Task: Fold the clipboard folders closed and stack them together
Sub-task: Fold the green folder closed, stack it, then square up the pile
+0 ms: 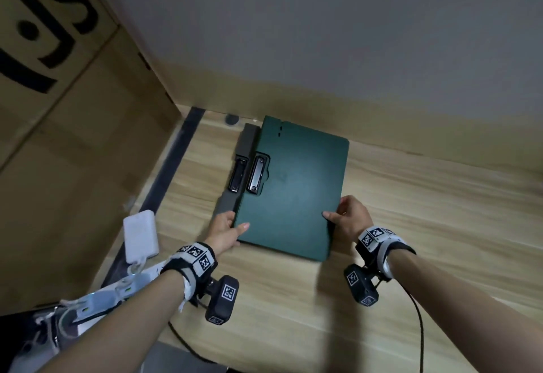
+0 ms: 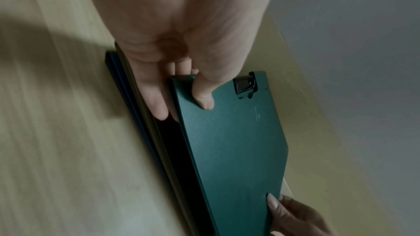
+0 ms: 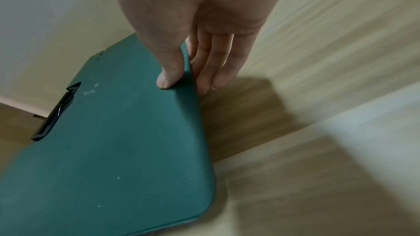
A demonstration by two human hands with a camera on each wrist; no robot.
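A closed dark green clipboard folder (image 1: 293, 184) (image 2: 229, 143) (image 3: 109, 143) with a black clip (image 1: 256, 173) is held just above a grey folder (image 1: 245, 140) that lies on the wooden table, offset to its right. My left hand (image 1: 227, 228) (image 2: 181, 78) pinches the green folder's near left corner, thumb on top and fingers beneath. My right hand (image 1: 346, 218) (image 3: 193, 67) pinches its near right edge the same way. In the left wrist view the near edge is lifted, with more folder edges (image 2: 136, 114) under it.
A cardboard box (image 1: 73, 108) stands at the left, close to the folders. A white power bank (image 1: 139, 236) with a cable lies at the table's left edge. A wall (image 1: 323, 35) rises right behind the folders. Bare wooden table (image 1: 426, 211) extends to the right and front.
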